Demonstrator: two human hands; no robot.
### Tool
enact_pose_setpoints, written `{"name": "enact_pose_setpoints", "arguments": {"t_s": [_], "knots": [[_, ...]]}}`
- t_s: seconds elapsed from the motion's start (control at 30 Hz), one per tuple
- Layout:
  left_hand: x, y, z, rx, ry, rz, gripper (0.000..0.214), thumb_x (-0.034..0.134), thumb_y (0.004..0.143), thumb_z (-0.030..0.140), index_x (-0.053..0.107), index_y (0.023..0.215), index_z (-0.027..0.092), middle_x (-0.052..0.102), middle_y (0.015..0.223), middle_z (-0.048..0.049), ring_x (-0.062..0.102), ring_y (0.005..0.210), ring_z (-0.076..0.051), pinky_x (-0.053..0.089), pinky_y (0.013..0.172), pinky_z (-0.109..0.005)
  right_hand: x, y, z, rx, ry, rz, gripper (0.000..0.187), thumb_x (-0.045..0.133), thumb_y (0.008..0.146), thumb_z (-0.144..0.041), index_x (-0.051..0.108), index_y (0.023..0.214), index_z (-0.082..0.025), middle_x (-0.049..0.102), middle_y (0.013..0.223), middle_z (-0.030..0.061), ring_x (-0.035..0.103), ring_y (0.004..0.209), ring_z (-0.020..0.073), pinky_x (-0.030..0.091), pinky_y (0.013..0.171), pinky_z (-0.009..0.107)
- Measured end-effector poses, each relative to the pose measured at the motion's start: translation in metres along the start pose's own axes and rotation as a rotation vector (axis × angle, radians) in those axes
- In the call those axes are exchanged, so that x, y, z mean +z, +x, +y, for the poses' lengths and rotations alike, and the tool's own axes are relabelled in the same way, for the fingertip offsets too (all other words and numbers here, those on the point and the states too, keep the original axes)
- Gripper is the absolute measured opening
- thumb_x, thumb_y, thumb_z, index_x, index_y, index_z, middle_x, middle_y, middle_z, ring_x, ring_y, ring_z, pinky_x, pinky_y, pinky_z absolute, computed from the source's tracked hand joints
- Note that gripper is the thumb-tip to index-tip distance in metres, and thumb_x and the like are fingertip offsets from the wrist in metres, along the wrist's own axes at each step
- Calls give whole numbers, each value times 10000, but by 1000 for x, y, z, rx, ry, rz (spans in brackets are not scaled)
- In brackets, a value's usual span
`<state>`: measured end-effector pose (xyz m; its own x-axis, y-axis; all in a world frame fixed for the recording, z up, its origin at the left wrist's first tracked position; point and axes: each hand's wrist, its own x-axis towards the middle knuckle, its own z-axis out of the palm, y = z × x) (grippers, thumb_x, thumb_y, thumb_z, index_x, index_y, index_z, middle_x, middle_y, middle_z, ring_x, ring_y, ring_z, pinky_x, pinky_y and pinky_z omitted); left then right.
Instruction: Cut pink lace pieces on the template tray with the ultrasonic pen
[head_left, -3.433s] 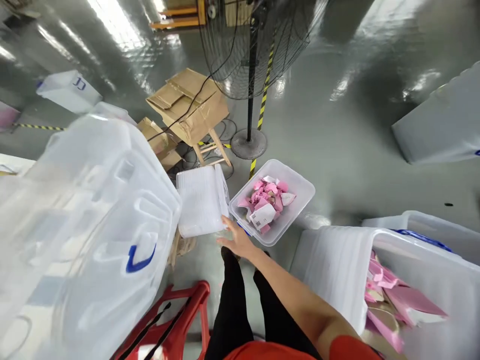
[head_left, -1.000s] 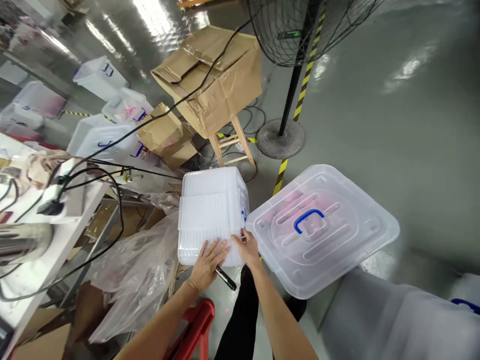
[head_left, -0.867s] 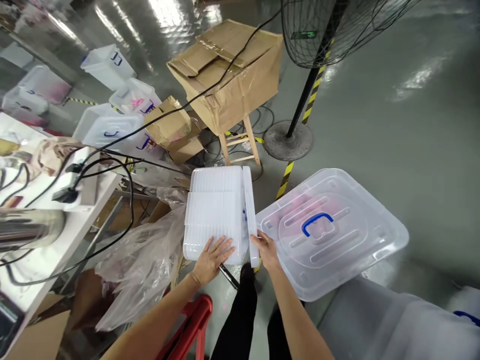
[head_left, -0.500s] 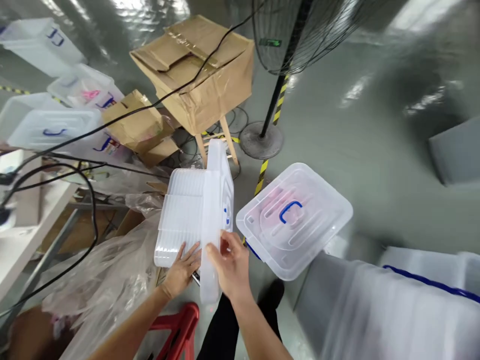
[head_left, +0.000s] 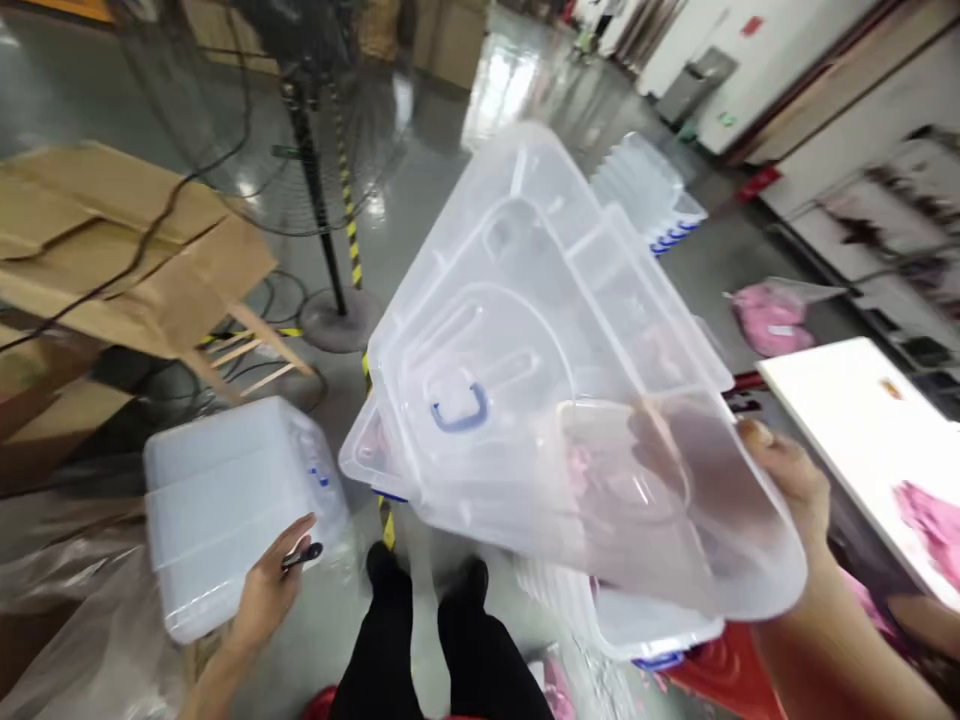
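My right hand grips the near edge of a large clear plastic lid with a blue handle, held up tilted in front of me. Through and below it shows the corner of a closed clear bin on the floor, with pink pieces inside. My left hand rests against a stack of clear lids at the lower left and holds a black marker between its fingers. My legs in black trousers stand between the two.
A standing fan's pole and base rise behind the lid. A cardboard box sits on a wooden stool at left. At right are a white table, a pink bag and a far stack of bins.
My right hand pulled one lid off the stack and has lifted it up and to the right. The view has swung right. My left hand stays on the stack with the marker.
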<state>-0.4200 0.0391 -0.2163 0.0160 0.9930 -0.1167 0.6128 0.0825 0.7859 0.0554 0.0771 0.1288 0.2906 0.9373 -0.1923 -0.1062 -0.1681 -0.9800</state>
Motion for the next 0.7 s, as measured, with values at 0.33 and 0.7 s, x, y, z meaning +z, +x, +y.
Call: {"name": "enact_pose_setpoints", "arguments": {"t_s": [0.33,0.7], "knots": [[134,14,216,-430,-856,37,287,720,723,363,692,914,151,713,1043,-100,633,1084,-309,494,982,-452,-205,-25,-37,-646,-800,-514,386,627,882,-343,616,1219,-155,633,1012,71,564,963,161,486,844,307],[313,-51,332,-712,-860,-155,210,466,917,193,620,1054,152,679,1126,-141,673,1020,-245,522,922,-464,-493,-143,181,-281,-1019,-653,442,549,891,-294,557,1319,-186,600,1199,145,546,1117,258,449,988,441]]}}
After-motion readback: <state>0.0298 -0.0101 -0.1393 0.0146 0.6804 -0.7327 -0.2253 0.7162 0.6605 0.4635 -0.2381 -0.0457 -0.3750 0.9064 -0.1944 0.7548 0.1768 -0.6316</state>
